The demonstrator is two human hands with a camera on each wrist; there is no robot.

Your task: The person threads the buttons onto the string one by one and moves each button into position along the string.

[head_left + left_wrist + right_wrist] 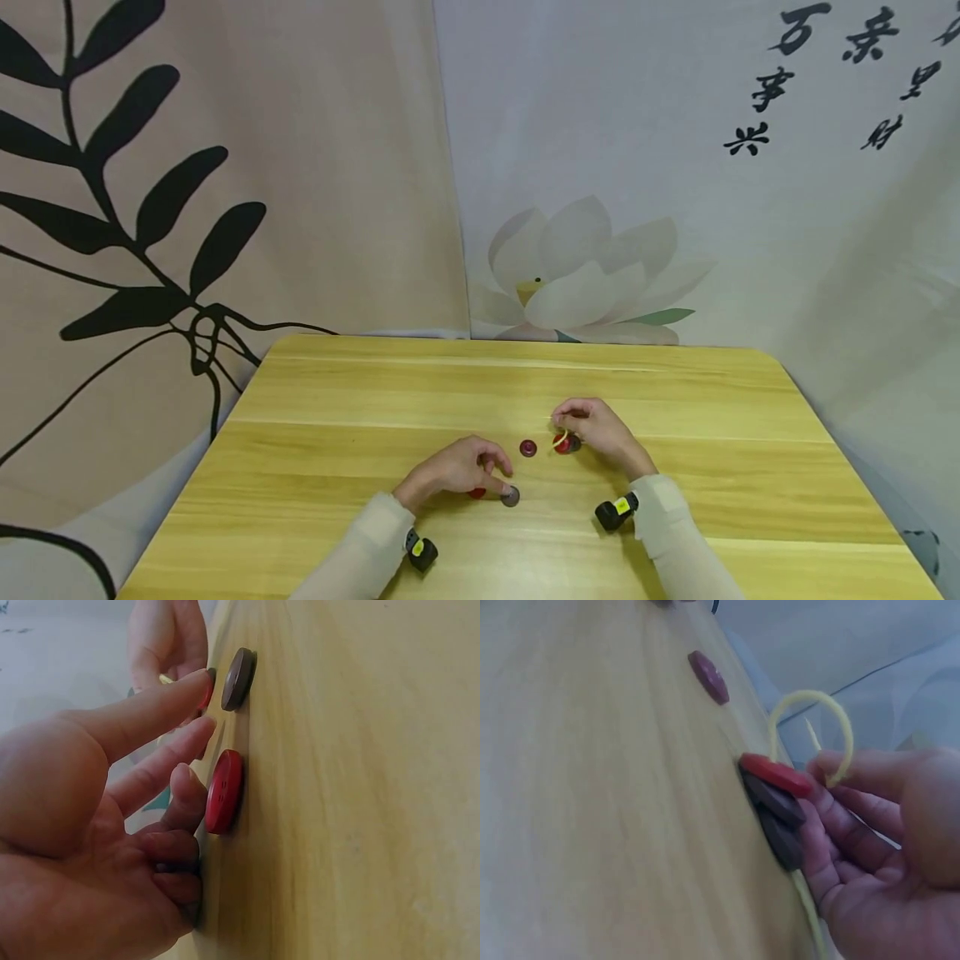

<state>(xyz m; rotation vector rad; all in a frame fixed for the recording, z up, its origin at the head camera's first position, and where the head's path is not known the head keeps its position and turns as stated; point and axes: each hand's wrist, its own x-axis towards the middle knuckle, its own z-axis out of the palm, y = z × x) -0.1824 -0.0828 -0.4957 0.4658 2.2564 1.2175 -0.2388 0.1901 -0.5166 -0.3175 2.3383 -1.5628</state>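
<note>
Between thumb and forefinger, my right hand point(600, 429) pinches a yellow cord point(806, 695) near its end. The cord loops up from a red button point(776, 775), which lies against several dark brown buttons point(782, 838) strung on it; its other end trails below them. My left hand point(459, 467) is low over the table, its fingers loosely bent and the thumb tip right at a loose grey-brown button point(238, 679). Under that hand lies a loose red four-hole button point(225, 791), mostly hidden in the head view. A maroon button point(528, 448) lies between the hands.
The wooden table point(337, 392) has rounded far corners. Behind it hang cloth backdrops point(360, 167) with leaf, lotus and written characters. A black camera point(615, 513) is strapped at the right wrist, another point(422, 552) at the left.
</note>
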